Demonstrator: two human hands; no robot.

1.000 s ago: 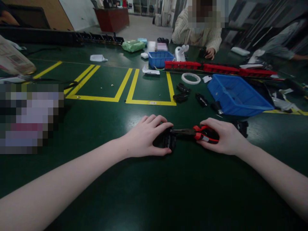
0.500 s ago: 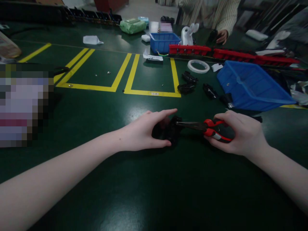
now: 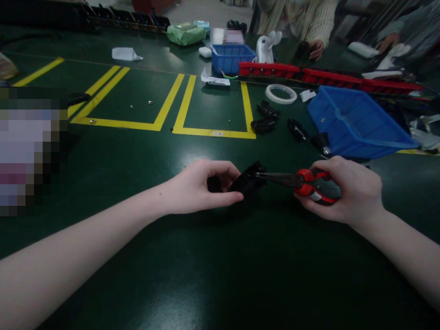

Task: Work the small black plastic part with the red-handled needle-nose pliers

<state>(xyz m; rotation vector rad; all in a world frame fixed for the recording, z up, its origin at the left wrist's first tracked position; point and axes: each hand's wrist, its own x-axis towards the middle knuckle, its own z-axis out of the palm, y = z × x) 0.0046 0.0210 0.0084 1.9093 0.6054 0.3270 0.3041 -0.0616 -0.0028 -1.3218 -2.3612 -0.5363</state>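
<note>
Head view: black part (image 3: 248,181) sits near frame center, between the two hands, its left end in the left hand (image 3: 199,185), tilted up toward the right. Left hand clamped on it, thumb along the lower side, fingers curled behind. Right hand (image 3: 355,190), right of center, wrapped around the red handles of the pliers (image 3: 304,182); plier tips point left and meet the part's right end, can't tell if they bite on it. Hands well apart. Left forearm slants in from lower left, right forearm from lower right. Above right hand: blue bin (image 3: 360,121). Loose black pieces (image 3: 264,124) upper right of center, below white tape roll (image 3: 282,101).
</note>
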